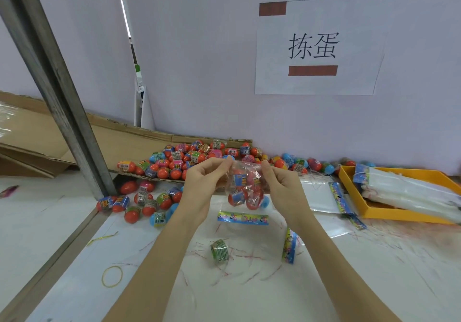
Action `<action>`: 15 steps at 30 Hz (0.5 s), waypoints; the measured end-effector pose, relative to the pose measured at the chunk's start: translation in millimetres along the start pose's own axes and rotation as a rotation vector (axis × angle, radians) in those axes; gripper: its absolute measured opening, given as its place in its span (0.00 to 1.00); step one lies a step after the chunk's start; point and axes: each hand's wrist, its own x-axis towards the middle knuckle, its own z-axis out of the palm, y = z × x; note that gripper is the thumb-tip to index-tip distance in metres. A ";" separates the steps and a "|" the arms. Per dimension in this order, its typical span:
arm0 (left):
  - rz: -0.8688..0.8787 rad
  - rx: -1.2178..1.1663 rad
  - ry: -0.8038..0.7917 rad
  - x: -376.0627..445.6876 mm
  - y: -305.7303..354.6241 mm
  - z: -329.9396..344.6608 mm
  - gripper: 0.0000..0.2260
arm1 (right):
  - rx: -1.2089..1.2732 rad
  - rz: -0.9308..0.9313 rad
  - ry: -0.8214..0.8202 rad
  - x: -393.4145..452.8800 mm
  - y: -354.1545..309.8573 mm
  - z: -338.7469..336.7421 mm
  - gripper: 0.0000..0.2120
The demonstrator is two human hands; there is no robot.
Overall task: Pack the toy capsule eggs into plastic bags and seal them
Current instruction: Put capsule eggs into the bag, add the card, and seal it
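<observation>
Your left hand point(203, 182) and right hand point(283, 184) each pinch a top corner of a clear plastic bag point(245, 184), held above the surface point(249, 284) at centre view. The bag hangs between them, long axis vertical, capsule eggs point(240, 197) sunk low inside. Its mouth lies at 12 o'clock, level with both thumbs, ready for sealing; neither hand is nearer.

eggs pile point(189, 158) behind held bag point(245, 187); tray point(399, 215) right | rubber band point(112, 276) front-left on table point(349, 271)
</observation>
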 end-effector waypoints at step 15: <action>-0.001 0.205 -0.120 3.1 -0.1 -2.2 0.08 | 0.106 0.050 -0.193 -5.0 0.3 0.1 0.08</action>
